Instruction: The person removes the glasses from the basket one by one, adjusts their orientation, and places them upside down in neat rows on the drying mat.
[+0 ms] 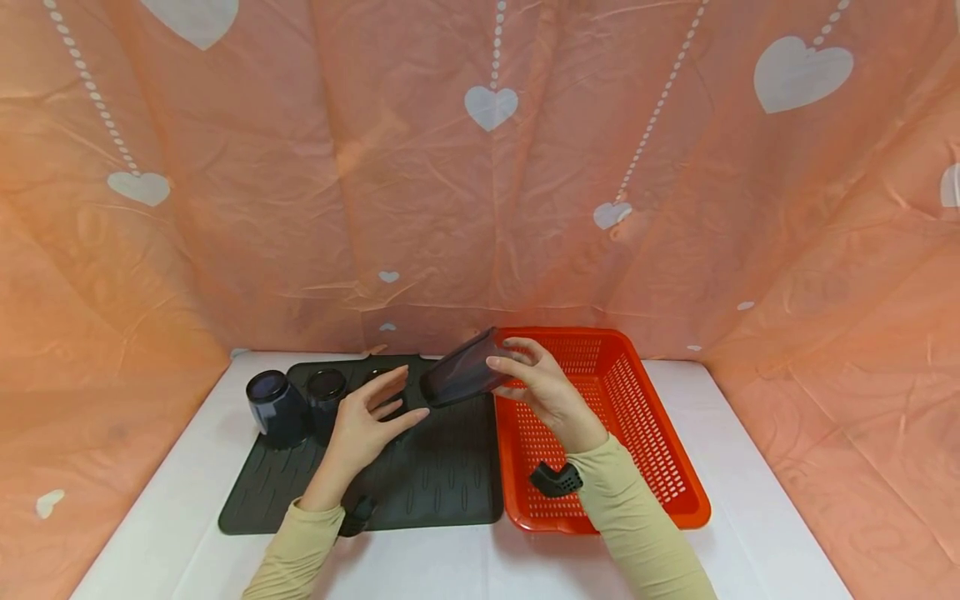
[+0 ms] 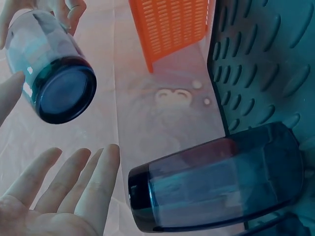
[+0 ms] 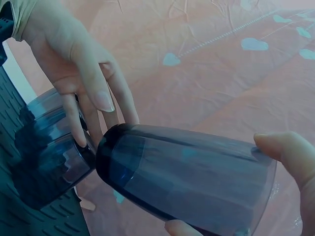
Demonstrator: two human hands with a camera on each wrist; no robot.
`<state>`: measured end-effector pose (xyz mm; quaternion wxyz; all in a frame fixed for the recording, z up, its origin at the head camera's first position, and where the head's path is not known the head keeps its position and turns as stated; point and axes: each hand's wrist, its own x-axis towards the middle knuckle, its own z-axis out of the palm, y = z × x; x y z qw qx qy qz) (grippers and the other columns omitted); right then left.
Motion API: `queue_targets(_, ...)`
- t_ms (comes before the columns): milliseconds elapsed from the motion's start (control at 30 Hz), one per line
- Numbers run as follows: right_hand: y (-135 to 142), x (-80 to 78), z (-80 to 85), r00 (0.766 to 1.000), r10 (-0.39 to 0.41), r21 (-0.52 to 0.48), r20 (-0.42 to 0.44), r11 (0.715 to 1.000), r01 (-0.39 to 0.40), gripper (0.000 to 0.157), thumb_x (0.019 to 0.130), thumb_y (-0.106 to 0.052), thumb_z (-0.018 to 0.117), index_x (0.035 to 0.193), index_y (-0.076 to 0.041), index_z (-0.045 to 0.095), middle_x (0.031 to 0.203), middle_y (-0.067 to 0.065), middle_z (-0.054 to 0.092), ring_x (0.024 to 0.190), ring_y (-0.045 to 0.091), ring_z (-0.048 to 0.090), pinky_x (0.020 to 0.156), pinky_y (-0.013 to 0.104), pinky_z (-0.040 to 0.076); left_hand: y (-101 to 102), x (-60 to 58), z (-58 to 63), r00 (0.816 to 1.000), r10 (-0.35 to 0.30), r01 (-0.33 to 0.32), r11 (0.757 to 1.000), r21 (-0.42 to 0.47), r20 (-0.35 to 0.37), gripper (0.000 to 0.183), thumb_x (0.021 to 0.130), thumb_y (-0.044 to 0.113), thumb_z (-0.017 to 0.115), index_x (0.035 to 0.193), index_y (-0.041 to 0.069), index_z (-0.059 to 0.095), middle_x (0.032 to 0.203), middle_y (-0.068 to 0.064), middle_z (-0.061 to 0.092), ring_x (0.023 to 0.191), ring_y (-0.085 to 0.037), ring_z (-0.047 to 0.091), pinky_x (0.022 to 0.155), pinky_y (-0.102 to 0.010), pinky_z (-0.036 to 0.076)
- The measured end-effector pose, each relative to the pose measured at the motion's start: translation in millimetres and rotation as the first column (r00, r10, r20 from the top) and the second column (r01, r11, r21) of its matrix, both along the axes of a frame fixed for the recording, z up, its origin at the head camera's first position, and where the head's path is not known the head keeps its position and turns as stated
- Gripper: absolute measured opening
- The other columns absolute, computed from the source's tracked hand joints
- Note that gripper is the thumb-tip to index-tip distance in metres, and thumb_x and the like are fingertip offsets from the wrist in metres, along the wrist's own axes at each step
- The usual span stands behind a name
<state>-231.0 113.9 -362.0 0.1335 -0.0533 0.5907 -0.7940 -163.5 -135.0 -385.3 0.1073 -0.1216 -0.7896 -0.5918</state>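
Note:
My right hand (image 1: 551, 392) pinches a tinted drinking glass (image 1: 461, 371) near its rim, between thumb and fingers. The glass is tilted in the air, its thick dark base pointing left above the black drying mat (image 1: 446, 479). Spread around the air just left of that base are the extended fingers of my left hand (image 1: 363, 429), which holds nothing. In the left wrist view, its fingers (image 2: 81, 182) lie between the held glass and another glass (image 2: 216, 182) on the mat. Two more glasses, a left one (image 1: 277, 408) and its neighbour (image 1: 326, 396), stand upside down, the neighbour partly hidden.
An orange-red perforated basket (image 1: 667, 454) sits right beside the mat, under my right forearm. White cloth (image 1: 750, 500) covers the table. A peach curtain with hearts (image 1: 427, 208) hangs along the back and both sides.

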Motion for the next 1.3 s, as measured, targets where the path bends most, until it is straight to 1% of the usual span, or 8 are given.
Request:
queue_targets(200,-3,1.2,-1.4,1.000,0.007,-0.001,0.008,1.000,-0.007,0.051,0.089,-0.005,0.064,0.132,0.000,0.037,0.122,0.016,0.048,0.090,0.021,0.061,0.086,0.048,0.051,4,-0.1,-0.1,1.000,-0.002,0.002,1.000,0.010,-0.008,0.064,0.077,0.001,0.078,0.134,-0.004,0.050,0.133,-0.025,0.050,0.122,-0.041,0.049,0.093,-0.050,0.045)
queue_targets(400,-6,2.9,-2.9,1.000,0.013,0.004,0.027,1.000,-0.013,0.049,0.089,-0.007,0.065,0.130,-0.005,0.040,0.122,0.016,0.049,0.089,0.021,0.061,0.089,0.049,0.049,7,-0.9,0.1,1.000,-0.009,0.009,1.000,0.025,0.001,0.064,0.077,0.001,0.079,0.134,-0.004,0.051,0.132,-0.025,0.051,0.121,-0.039,0.050,0.094,-0.051,0.045)
queue_targets(667,-11,4.5,-3.8,0.999,0.031,0.018,0.019,0.999,-0.031,0.052,0.088,-0.008,0.066,0.132,-0.004,0.038,0.122,0.016,0.048,0.091,0.021,0.060,0.089,0.050,0.049,10,-2.3,-0.1,1.000,-0.013,0.013,1.000,0.026,-0.010,0.065,0.076,0.002,0.080,0.134,-0.002,0.052,0.133,-0.024,0.052,0.121,-0.037,0.051,0.094,-0.052,0.044)
queue_targets(867,-13,4.9,-4.4,0.999,0.037,0.010,0.020,0.999,-0.037,0.052,0.088,-0.008,0.067,0.131,-0.004,0.038,0.117,0.014,0.051,0.087,0.020,0.062,0.088,0.048,0.050,12,-3.2,0.7,1.000,-0.004,0.004,1.000,0.015,0.011,0.065,0.076,0.004,0.081,0.134,0.000,0.052,0.132,-0.023,0.052,0.120,-0.036,0.052,0.095,-0.053,0.043)
queue_targets(1133,-14,4.9,-7.0,0.998,0.052,0.006,0.017,0.999,-0.052,0.051,0.088,-0.009,0.067,0.129,-0.003,0.037,0.113,0.013,0.052,0.086,0.020,0.062,0.087,0.048,0.051,15,-4.4,0.1,1.000,0.002,-0.002,1.000,0.007,0.021,0.067,0.074,0.004,0.082,0.134,0.000,0.052,0.130,-0.020,0.054,0.119,-0.035,0.052,0.095,-0.054,0.043)
queue_targets(1300,-15,5.2,-7.0,0.999,0.052,0.025,0.014,0.998,-0.052,0.053,0.088,-0.010,0.067,0.131,-0.003,0.036,0.115,0.014,0.051,0.086,0.020,0.062,0.089,0.049,0.049,17,-4.5,0.2,1.000,-0.003,0.003,1.000,0.007,0.004,0.068,0.072,0.001,0.083,0.134,0.001,0.054,0.130,-0.020,0.054,0.117,-0.035,0.053,0.094,-0.053,0.044)
